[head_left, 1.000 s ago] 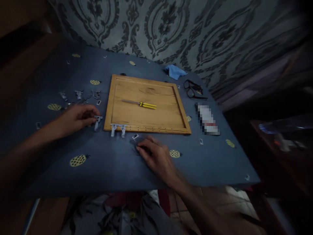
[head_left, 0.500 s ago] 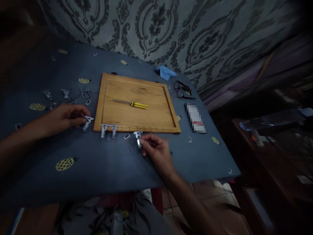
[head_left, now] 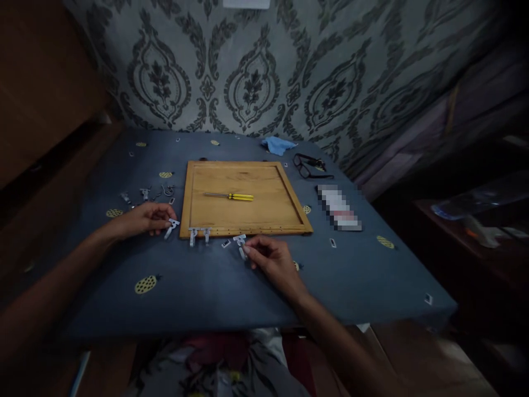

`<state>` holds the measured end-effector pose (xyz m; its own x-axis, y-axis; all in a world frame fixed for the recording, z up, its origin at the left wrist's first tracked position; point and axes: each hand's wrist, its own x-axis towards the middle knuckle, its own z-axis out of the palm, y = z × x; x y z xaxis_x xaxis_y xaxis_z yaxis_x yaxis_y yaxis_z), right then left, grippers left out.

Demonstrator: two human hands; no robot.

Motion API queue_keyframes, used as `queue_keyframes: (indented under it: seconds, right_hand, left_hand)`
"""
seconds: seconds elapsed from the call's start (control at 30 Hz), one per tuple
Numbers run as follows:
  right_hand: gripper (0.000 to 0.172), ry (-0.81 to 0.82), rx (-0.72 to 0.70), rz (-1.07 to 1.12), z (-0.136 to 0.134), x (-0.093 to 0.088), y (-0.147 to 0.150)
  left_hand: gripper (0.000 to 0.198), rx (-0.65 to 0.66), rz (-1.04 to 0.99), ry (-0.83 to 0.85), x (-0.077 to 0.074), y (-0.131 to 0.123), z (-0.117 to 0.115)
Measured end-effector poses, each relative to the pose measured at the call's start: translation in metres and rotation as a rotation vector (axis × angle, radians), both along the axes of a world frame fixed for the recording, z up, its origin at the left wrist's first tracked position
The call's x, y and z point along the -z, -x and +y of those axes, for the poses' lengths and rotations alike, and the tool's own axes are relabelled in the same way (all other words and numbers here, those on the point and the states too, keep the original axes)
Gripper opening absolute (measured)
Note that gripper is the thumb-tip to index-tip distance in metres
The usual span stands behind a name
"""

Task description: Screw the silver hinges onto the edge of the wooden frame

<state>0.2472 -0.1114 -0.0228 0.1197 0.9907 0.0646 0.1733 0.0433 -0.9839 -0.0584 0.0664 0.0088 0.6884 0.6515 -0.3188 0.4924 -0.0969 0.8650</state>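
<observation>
My left hand (head_left: 155, 218) pinches a silvery metal hinge (head_left: 172, 226) just left of the wooden panel's front left corner. In my right hand (head_left: 270, 256) is a similar hinge (head_left: 240, 242), held between thumb and fingers in front of the panel's near edge. Two more hinges, a left one (head_left: 193, 236) and a right one (head_left: 207, 235), rest side by side on that edge, their arms hanging towards me. The framed wooden panel (head_left: 185, 201) lies flat, with a row of small holes along its near rail. A yellow-handled screwdriver (head_left: 239, 197) lies across its middle.
More metal hinges (head_left: 144, 193) and hooks (head_left: 167, 190) lie behind my left hand. Right of the panel are glasses (head_left: 305, 168) and a pixelated flat object (head_left: 339, 208). A blue cloth (head_left: 278, 145) lies near the patterned wall (head_left: 252, 91). A blue cloth covers the table (head_left: 231, 298).
My view has tilted up and swung left, so everything sits lower and further right. Both hands still hold their hinges, in nearly the same places beside the panel.
</observation>
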Motion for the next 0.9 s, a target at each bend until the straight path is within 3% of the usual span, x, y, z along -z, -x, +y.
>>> queue_keyframes:
  seconds: [0.17,0.3,0.6,0.7,0.8,0.9]
  right_hand:
    - [0.027,0.037,-0.082,-0.067,-0.004,-0.004,0.007]
    - [0.022,-0.011,-0.138,-0.108,0.015,-0.012,0.026]
    - [0.014,-0.092,-0.218,-0.262,0.128,-0.021,0.081]
    - [0.013,-0.111,-0.239,-0.353,0.155,-0.022,0.093]
    - [0.009,-0.162,-0.224,-0.392,0.153,-0.027,0.095]
    - [0.019,-0.264,-0.203,-0.399,0.12,-0.034,0.089]
  left_hand:
    - [0.036,-0.019,-0.044,0.011,0.008,0.005,-0.001]
    - [0.038,-0.007,-0.077,0.014,0.011,0.008,-0.002]
    - [0.037,0.067,-0.163,0.042,0.011,0.013,-0.009]
    - [0.034,0.076,-0.182,0.081,0.009,0.014,-0.011]
    - [0.032,0.078,-0.205,0.127,0.005,0.014,-0.014]
    - [0.033,0.051,-0.25,0.159,0.001,0.01,-0.02]
